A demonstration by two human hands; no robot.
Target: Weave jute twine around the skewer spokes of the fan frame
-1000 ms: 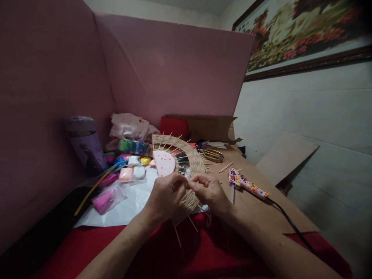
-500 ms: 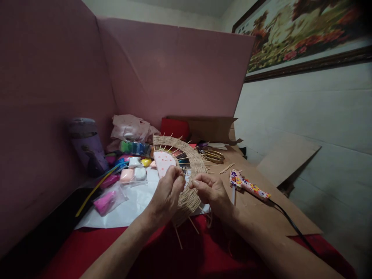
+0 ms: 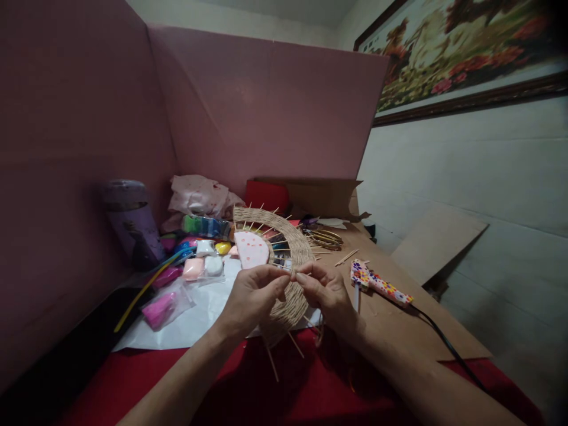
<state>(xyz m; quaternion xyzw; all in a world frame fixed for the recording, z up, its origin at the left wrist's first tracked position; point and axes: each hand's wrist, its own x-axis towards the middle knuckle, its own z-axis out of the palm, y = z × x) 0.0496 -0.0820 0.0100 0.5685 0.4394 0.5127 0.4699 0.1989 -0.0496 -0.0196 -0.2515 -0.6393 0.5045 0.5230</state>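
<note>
Left hand [image 3: 252, 296] and right hand [image 3: 331, 296], viewed from my remote post: on each, thumb and forefinger are pinched together at the band of the woven fan [image 3: 302, 251], and the two sets of fingertips nearly meet. I cannot tell whether a loose strand lies between them. The fan, my landmark, curves above and below the hands; from its lower end, thin sticks [image 3: 272, 363] project over the red cloth [image 3: 222, 384]. Inside its curve sits a spotted half-round patch [image 3: 252, 251]. Left of the fan I note small packets [image 3: 193, 267] and, farther off, a purple cup [image 3: 136, 234]; right of it, a glue gun [image 3: 386, 289] on cardboard [image 3: 426, 331]. I judge the fan light and slightly springy, its rough twine unlikely to slip, its sticks stiff yet easily snapped. Best grip, in my estimate: the dense band, pinched flat, clear of the stick ends.
</note>
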